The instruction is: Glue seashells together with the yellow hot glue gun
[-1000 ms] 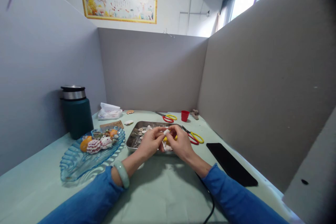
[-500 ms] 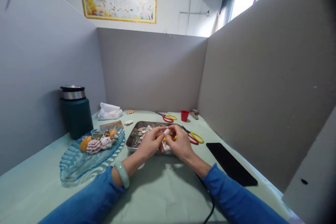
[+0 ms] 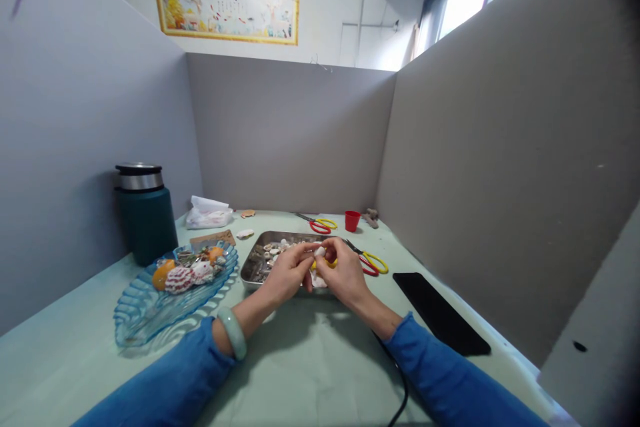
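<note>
My right hand (image 3: 346, 275) pinches a small white piece (image 3: 319, 251), probably a shell, between thumb and forefinger. From the other side my left hand (image 3: 289, 272) meets it, fingertips bent in and pressed against the piece. Both hands are over a steel tray (image 3: 245, 276), which contains several small shells (image 3: 270, 252) and some yellow and white bits partly covered by my fingers. A pale green bangle (image 3: 234, 335) circles my left wrist.
To the left are a blue glass dish (image 3: 135, 330) of shells and a dark green flask (image 3: 147, 227). Scissors (image 3: 375, 260) lie right of the tray, another pair of scissors (image 3: 320, 225) behind it. A red cup (image 3: 352, 221) and black slab (image 3: 440, 313) are on the right.
The small white piece has shifted very slightly to the right between my fingertips, and my left fingers have straightened a little. Everything else looks the same.
</note>
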### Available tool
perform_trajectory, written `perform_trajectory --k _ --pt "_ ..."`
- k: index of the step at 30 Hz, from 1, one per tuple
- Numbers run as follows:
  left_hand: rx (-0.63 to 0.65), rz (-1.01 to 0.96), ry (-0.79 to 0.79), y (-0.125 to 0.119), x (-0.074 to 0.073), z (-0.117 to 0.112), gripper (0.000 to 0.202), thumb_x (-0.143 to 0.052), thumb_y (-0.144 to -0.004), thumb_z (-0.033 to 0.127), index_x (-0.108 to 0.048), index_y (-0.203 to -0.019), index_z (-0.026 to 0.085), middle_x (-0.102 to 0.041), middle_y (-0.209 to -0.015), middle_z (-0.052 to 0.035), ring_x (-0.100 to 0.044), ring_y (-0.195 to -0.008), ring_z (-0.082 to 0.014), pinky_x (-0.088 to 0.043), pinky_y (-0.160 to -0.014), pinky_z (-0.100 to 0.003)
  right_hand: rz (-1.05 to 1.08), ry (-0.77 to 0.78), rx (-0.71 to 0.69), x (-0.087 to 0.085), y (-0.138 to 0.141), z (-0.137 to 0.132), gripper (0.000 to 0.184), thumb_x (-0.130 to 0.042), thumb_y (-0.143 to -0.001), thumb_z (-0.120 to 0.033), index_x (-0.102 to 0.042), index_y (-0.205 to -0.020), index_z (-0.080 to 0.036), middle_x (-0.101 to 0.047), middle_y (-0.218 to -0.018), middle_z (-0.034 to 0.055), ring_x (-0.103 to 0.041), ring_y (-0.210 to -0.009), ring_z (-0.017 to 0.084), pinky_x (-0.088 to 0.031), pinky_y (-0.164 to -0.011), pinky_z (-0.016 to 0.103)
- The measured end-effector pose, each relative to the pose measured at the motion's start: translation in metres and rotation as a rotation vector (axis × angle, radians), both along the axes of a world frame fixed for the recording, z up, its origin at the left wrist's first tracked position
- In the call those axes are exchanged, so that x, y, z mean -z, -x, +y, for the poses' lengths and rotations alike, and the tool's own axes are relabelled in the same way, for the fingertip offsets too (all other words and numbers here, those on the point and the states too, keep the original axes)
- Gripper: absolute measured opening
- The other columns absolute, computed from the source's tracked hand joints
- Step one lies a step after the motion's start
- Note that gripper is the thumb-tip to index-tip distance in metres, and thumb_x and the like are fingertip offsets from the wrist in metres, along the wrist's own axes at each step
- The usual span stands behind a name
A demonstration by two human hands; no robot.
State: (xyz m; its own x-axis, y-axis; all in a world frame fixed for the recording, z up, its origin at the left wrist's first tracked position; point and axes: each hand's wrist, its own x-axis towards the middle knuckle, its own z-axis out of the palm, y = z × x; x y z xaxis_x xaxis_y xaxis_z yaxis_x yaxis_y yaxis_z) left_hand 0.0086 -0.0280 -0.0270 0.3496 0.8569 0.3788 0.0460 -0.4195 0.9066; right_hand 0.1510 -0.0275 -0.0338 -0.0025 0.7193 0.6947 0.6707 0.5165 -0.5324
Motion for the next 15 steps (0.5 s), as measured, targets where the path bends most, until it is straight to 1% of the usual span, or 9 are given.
perform_trajectory --k 4,8,10,13,15 --pt "0.0 -0.013 0.02 -0.0003 -0.001 -0.0011 0.043 -0.053 -0.081 0.039 -0.054 -0.115 0.012 -0.057 -0.053 0.0025 -0.052 -0.039 -0.0112 -0.039 -0.042 -0.022 -0.004 -0.011 -0.022 0.0003 -0.0015 0.0001 0.016 -0.053 -0.075 -0.024 -0.056 -0.09 -0.019 -0.059 -0.071 0.0 -0.055 -0.068 0.016 -0.04 -0.063 0.026" --pt "0.039 -0.016 0.036 -0.0007 -0.0028 -0.002 0.042 -0.055 -0.079 0.036 -0.053 -0.114 0.012 -0.062 -0.064 -0.0002 -0.052 -0.04 -0.0101 -0.039 -0.042 -0.022 0.009 0.006 -0.013 0.0007 -0.0021 0.0004 0.014 -0.052 -0.078 -0.025 -0.056 -0.09 -0.019 -0.058 -0.068 -0.0009 -0.055 -0.066 0.015 -0.04 -0.062 0.026" --pt "0.053 -0.027 0.068 -0.0002 -0.0049 -0.0022 0.044 -0.058 -0.077 0.035 -0.053 -0.114 0.012 -0.062 -0.065 -0.0003 -0.052 -0.04 -0.0098 -0.039 -0.041 -0.022 0.007 0.012 -0.029 -0.0001 -0.0023 -0.0002 0.013 -0.052 -0.079 -0.026 -0.055 -0.09 -0.019 -0.057 -0.068 -0.001 -0.054 -0.066 0.015 -0.04 -0.061 0.025" --pt "0.013 -0.081 0.133 0.0015 -0.0084 -0.0018 0.045 -0.061 -0.075 0.039 -0.056 -0.109 0.011 -0.057 -0.056 0.0023 -0.052 -0.04 -0.01 -0.038 -0.041 -0.021 -0.025 -0.024 -0.087 -0.0027 -0.0035 -0.0023 0.012 -0.053 -0.081 -0.027 -0.056 -0.089 -0.019 -0.058 -0.075 0.001 -0.055 -0.07 0.015 -0.041 -0.063 0.026" --pt "-0.012 -0.134 0.174 0.0029 -0.0094 -0.0004 0.044 -0.064 -0.072 0.041 -0.058 -0.104 0.011 -0.058 -0.057 0.0018 -0.051 -0.04 -0.0093 -0.04 -0.042 -0.022 -0.057 -0.061 -0.121 -0.0043 -0.0047 -0.004 0.012 -0.053 -0.082 -0.027 -0.057 -0.09 -0.019 -0.058 -0.083 0.0032 -0.055 -0.075 0.016 -0.042 -0.065 0.026"
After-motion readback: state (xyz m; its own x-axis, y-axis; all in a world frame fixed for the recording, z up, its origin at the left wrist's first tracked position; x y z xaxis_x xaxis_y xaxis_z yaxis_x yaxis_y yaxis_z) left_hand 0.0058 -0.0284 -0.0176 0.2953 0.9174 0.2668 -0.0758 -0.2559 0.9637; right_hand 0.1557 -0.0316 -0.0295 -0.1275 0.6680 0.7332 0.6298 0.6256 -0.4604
